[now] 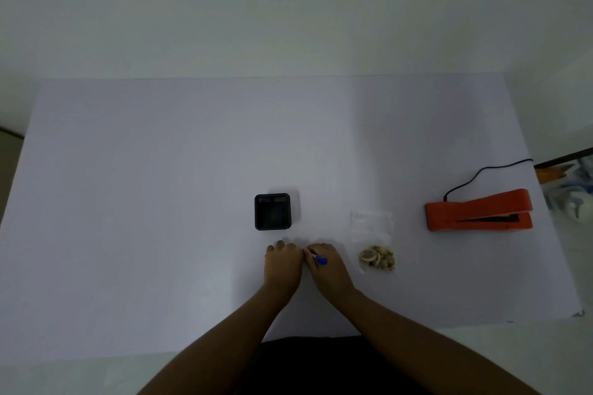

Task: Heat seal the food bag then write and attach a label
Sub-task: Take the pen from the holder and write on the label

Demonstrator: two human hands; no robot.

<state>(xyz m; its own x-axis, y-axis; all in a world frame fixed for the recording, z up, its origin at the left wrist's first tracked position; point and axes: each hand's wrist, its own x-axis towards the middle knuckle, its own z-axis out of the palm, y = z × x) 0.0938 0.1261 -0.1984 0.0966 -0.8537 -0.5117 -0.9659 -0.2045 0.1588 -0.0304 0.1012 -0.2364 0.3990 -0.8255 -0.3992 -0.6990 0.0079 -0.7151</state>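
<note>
Food bag (373, 237) lies flat on the desk (160, 202), just right of your hands, contents settled at its near end; seal state unreadable. Right hand (327, 266): grip pinching the blue pen (322, 260), tip down, likely label-writing. Left hand (283, 263) beside it, grip released, pressing flat, probably steadying a hidden label. Heat sealer (478, 210) parked far right.

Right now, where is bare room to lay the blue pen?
Bare: the left half of the white table, left of the square black container, and the far strip behind it. Crowded: near middle to right, with left hand, right hand gripping blue pen, clear food bag, orange heat sealer.
</note>
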